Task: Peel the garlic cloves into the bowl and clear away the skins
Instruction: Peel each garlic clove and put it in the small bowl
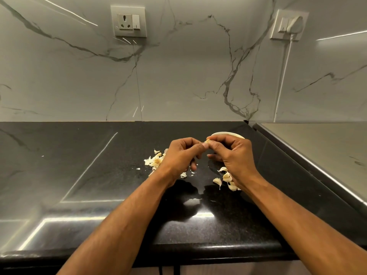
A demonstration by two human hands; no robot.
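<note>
Both hands meet above the black counter and pinch one small garlic clove (207, 141) between their fingertips. My left hand (181, 153) holds it from the left, my right hand (230, 153) from the right. Behind my right hand a white bowl (228, 133) shows only its far rim; its inside is hidden. A pile of papery skins (155, 160) lies on the counter left of my left hand. Several unpeeled cloves (226, 178) lie below my right wrist.
The black granite counter (99, 175) runs to a marble wall with two sockets (128, 21), one with a plug and white cable (286, 62). A raised grey surface (317, 147) with a metal edge borders the counter at the right. Small skin flakes (183, 175) lie between the hands.
</note>
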